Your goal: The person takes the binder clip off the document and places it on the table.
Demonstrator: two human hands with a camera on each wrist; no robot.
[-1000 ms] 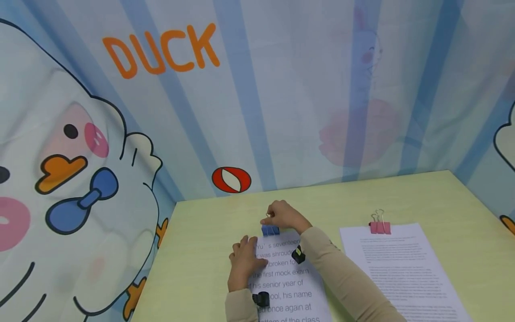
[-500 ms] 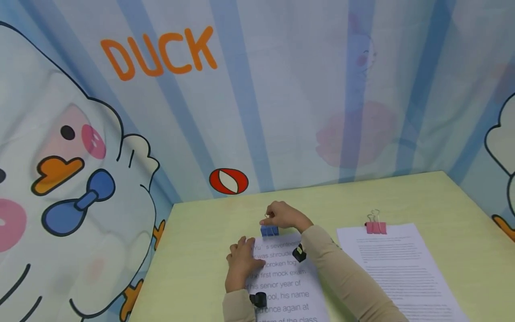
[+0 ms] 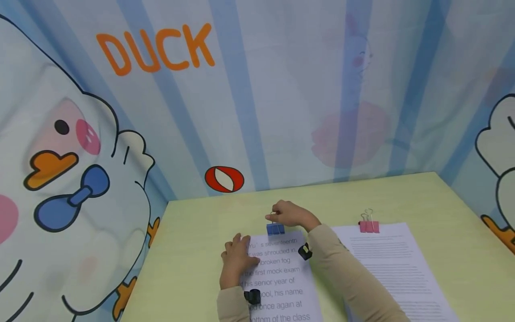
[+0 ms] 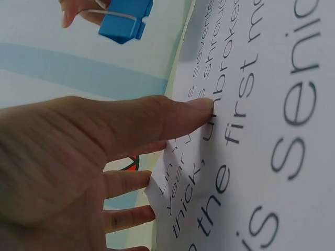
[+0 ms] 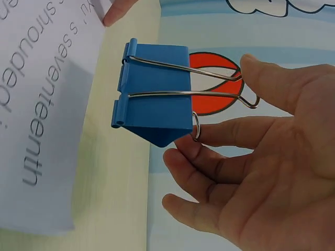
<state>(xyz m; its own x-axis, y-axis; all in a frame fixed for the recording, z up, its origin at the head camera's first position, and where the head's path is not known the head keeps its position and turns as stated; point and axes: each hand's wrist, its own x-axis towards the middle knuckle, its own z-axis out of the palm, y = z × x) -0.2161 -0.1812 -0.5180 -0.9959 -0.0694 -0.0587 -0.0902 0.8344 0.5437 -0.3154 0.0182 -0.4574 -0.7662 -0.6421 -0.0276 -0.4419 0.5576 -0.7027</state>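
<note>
My right hand (image 3: 293,214) pinches the wire handles of a blue binder clip (image 3: 275,229) between thumb and fingers. The right wrist view shows the thumb on one handle of the clip (image 5: 159,86) and fingers at the other. Its mouth faces the top edge of a large-print sheet (image 3: 277,281), with a small gap between them in that view. My left hand (image 3: 234,259) lies at the sheet's upper left corner. In the left wrist view, the left thumb (image 4: 183,116) lies straight on the printed face, and the other fingers extend at the sheet's edge.
To the right lies a small-print sheet (image 3: 392,264) with a pink binder clip (image 3: 369,226) on its top edge. My right forearm (image 3: 354,273) crosses over part of it. A duck-printed curtain (image 3: 261,89) stands behind the yellow table (image 3: 193,250).
My right hand has carried the blue binder clip a little to the right along the sheet's top edge. My left hand stays on the sheet. The head view has shifted slightly.
</note>
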